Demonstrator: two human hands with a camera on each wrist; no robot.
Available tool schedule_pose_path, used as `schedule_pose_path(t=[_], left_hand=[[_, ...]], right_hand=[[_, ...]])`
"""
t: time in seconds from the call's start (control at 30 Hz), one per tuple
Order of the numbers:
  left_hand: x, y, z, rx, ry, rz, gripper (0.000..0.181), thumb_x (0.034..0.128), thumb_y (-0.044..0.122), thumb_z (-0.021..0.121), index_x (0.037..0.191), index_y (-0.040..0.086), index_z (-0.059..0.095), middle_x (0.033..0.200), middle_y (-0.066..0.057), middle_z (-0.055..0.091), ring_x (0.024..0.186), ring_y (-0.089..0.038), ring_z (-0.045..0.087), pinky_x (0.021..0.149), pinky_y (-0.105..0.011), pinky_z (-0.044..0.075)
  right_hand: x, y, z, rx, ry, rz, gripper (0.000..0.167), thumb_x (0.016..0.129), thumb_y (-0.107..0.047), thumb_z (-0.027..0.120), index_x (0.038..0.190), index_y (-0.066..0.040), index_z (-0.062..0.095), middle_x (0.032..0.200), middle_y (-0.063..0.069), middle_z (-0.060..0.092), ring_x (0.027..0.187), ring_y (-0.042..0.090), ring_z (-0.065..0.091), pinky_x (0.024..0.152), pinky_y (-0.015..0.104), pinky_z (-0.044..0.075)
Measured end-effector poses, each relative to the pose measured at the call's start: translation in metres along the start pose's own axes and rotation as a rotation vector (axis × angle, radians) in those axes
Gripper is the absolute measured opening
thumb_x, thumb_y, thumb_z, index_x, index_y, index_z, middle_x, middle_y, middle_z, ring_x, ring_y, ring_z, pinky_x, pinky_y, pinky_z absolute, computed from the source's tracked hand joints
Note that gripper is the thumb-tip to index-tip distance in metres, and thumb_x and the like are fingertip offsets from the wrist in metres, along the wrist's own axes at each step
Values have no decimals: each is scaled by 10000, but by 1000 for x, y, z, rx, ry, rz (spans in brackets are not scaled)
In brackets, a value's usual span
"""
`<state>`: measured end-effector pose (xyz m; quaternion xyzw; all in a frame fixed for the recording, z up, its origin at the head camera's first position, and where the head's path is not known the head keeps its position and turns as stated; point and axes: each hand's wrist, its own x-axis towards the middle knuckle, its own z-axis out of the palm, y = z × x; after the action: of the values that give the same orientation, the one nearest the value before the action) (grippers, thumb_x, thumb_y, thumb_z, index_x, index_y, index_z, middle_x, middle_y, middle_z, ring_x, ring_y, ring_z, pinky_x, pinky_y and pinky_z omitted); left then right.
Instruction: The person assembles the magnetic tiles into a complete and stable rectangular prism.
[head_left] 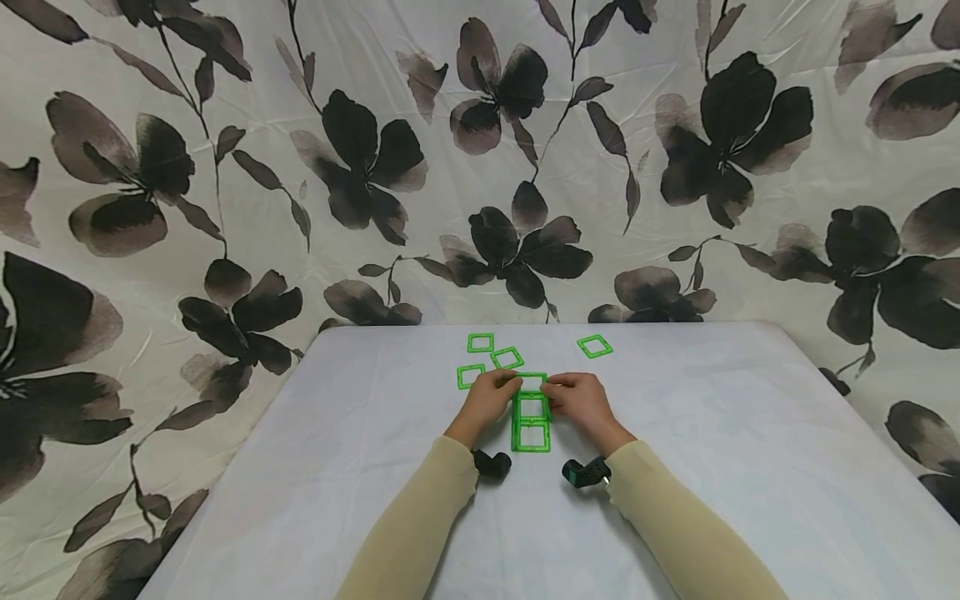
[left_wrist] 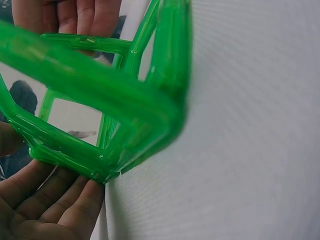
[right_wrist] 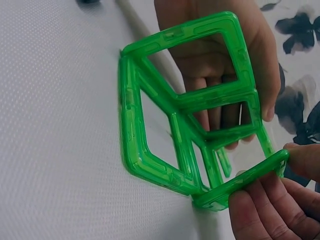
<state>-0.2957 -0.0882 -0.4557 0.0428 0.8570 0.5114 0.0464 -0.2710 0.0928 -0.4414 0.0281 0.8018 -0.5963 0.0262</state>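
Observation:
Green open square frames are joined into a three-dimensional row, its structure (head_left: 532, 422) standing at the table's middle. At its far left, my left hand (head_left: 486, 406) pinches an edge; in the left wrist view the thumb and fingers of that hand (left_wrist: 55, 205) meet the green structure (left_wrist: 172, 55). My right hand (head_left: 588, 406) is at the far right side. Seen in the right wrist view, the right hand (right_wrist: 270, 205) pinches a tilted square (right_wrist: 250, 180) between thumb and fingers, against the end of the structure (right_wrist: 131, 110). The left hand (right_wrist: 210, 60) shows behind it.
Loose green squares lie beyond the hands: one at the back (head_left: 480, 349), a turned one (head_left: 519, 356), one by the left hand (head_left: 460, 379) and another at the back right (head_left: 595, 337). A flowered cloth (head_left: 450, 192) hangs behind the white table (head_left: 337, 500).

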Motion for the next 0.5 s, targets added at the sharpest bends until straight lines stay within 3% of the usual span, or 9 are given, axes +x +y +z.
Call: schedule_pose_path(t=[0.5], left_hand=[[0,-1,0,1,7,10,404,978,398,537,1290,152,614,1287,-53,630,1169,-212,597,975,-408,499]], right_hand=[[0,1,2,-10,-3,-6,391,880,-281,712,1196,-52,676,1076,129,725,805,182,715,694,285,584]])
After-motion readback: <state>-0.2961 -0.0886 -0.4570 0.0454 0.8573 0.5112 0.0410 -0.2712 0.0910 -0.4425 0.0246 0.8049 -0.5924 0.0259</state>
